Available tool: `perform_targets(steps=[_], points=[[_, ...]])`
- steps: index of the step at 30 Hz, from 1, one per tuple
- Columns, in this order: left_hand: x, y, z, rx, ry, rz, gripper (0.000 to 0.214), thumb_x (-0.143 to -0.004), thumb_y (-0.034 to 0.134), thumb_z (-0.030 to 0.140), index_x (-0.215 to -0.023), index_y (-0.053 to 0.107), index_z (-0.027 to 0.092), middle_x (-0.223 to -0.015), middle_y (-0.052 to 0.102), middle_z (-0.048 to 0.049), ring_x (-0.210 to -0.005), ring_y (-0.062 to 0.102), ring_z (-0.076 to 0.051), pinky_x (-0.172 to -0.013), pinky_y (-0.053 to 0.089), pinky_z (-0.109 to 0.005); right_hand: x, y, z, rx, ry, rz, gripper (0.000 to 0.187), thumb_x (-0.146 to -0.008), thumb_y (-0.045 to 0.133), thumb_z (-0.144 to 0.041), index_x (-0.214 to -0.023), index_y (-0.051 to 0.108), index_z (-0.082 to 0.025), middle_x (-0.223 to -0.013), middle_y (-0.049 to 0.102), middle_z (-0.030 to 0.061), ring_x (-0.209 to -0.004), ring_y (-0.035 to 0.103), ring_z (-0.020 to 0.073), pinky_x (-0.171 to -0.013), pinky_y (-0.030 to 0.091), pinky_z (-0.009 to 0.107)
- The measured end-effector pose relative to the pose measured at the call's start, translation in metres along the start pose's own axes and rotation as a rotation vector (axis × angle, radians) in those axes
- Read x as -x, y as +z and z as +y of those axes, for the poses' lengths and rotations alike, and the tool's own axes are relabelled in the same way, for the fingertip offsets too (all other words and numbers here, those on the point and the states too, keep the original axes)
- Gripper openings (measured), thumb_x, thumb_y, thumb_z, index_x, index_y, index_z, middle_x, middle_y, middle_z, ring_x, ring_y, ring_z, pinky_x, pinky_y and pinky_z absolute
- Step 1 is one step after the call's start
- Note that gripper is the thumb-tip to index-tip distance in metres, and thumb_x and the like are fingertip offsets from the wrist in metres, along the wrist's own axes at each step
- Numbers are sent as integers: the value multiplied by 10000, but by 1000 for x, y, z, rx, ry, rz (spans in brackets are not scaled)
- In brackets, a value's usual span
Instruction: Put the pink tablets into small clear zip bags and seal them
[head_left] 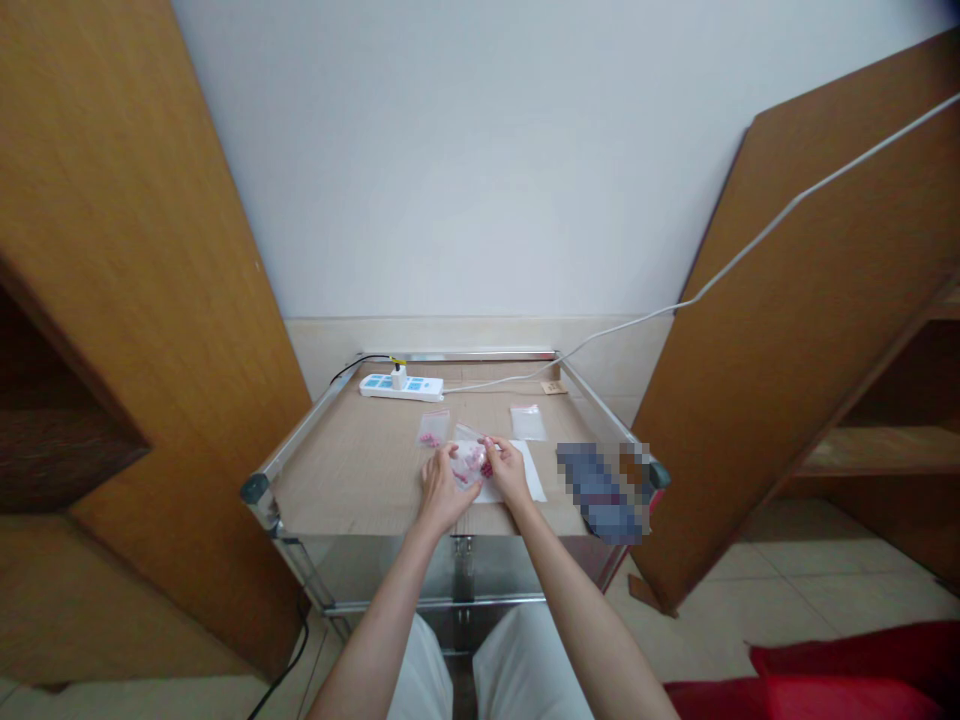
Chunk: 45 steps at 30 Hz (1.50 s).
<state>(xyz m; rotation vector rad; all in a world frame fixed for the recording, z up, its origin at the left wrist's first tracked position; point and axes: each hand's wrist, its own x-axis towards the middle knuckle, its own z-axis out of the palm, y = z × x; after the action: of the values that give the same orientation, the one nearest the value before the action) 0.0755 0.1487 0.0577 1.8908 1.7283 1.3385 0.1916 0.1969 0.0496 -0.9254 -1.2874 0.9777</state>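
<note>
A small clear plastic bag (470, 458) with pink and red bits inside is between my two hands, just above a white sheet of paper (534, 475). My left hand (441, 492) grips the bag's left side, thumb and fingers curled at its edge. On the right side, my right hand (506, 470) pinches the bag next to a cluster of dark red bits. Beyond my left hand, a second clear bag (433, 428) with pink bits lies flat. Farther right rests a clear, whitish bag or stack of bags (529, 422).
A metal-framed cart (330, 480) with a brown covered top stands against the wall. Its back holds a white power strip (401, 387) with a plug and a cable (622, 325) running right. A pixelated dark item (600, 490) lies at right. Wooden panels (720, 400) flank the cart.
</note>
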Motion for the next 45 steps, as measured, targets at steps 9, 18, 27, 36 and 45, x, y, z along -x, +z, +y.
perform_targets(steps=[9,18,27,36,45], points=[[-32,-13,-12,-120,49,80,570,-618,567,307,-1123,328,195,-1089,447,-91,-1033,422,-231,-851,310,-342,1,1,-6,-195,65,-23,475,-699,499,-456,-1049,517,-135,-655,647,58,-562,608,162,-537,482,285],[-86,-10,-32,-377,-94,130,524,-661,503,370,-1118,342,171,-1089,442,-140,-1034,422,-268,-822,309,-375,-2,2,0,-176,54,-24,387,-693,510,-442,-907,571,-125,-624,642,67,-563,613,176,-539,478,287],[-106,8,-43,-590,-209,41,545,-672,422,451,-1112,376,133,-1047,480,-158,-983,441,-287,-801,309,-398,-4,1,-5,-107,54,-44,340,-709,494,-433,-834,586,-131,-590,636,54,-532,594,155,-476,438,237],[-93,9,-40,-569,-239,89,560,-637,446,526,-1022,471,120,-1115,449,-195,-1070,352,-336,-848,240,-492,-6,0,-2,-121,44,-59,284,-718,498,-395,-821,576,-142,-587,627,40,-539,585,147,-476,431,233],[-43,6,-29,604,-226,127,312,-710,465,389,-937,451,176,-844,574,-58,-637,555,-116,-583,429,-239,-12,-3,0,-207,-10,132,216,-708,515,-351,-806,497,-159,-591,584,-1,-453,525,102,-483,432,235]])
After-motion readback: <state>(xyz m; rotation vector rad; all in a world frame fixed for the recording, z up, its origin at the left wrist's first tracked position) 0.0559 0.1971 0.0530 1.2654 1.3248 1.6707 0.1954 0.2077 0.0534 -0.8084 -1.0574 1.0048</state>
